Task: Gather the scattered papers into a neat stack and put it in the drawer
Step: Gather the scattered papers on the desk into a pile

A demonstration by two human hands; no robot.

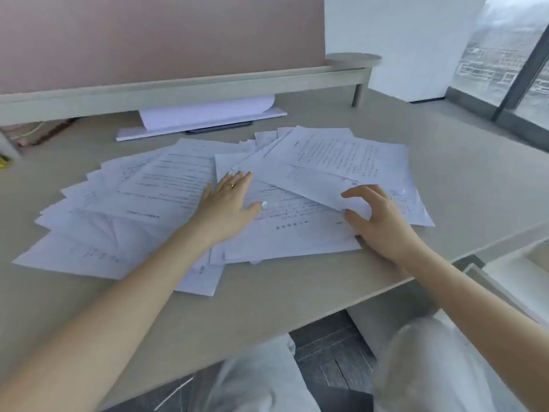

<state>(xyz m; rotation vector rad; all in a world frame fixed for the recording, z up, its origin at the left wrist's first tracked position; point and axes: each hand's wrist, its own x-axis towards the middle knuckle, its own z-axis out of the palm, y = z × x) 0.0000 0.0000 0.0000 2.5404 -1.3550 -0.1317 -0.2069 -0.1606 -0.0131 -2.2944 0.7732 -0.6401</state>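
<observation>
White papers (166,185) lie fanned under the flat left hand (228,200); right hand (377,215) pinches one sheet's corner

Arms: bare to beyond the frame edge, no sleeves visible.
Left hand (228,200): thin gold ring (232,185) on one finger; pale polished nails.
Right hand (377,221): no ring visible.
Legs: light grey trousers (261,379).
</observation>
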